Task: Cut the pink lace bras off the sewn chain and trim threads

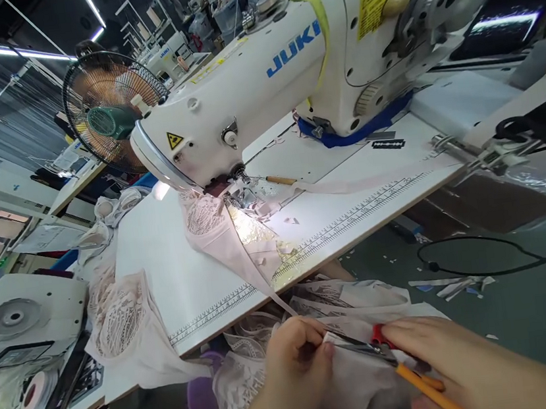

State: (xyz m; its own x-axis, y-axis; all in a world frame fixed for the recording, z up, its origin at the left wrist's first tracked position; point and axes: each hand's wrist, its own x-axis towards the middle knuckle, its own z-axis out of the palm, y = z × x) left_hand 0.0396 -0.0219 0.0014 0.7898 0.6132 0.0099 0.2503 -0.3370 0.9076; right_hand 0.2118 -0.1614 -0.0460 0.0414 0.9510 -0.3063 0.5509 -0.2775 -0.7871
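My left hand [300,367] is closed, pinching the end of a pale pink strap. The strap [256,276] runs down over the table edge from a lace bra [208,222] under the presser foot. My right hand [435,350] grips scissors [357,342], their blades pointing left to the pinched end. A red part of the scissors shows at my fingers, and an orange stick-like handle [430,391] lies along the same palm. I cannot tell whether it belongs to the scissors. Pale lace garments [348,295] hang beneath my hands.
The white sewing machine [247,78] spans the table [158,245]. Another lace bra [125,315] drapes over the left edge. A purple bin [203,405] stands below. A razor blade [388,144] and an awl-like tool [281,180] lie by the machine. A fan [110,118] stands behind.
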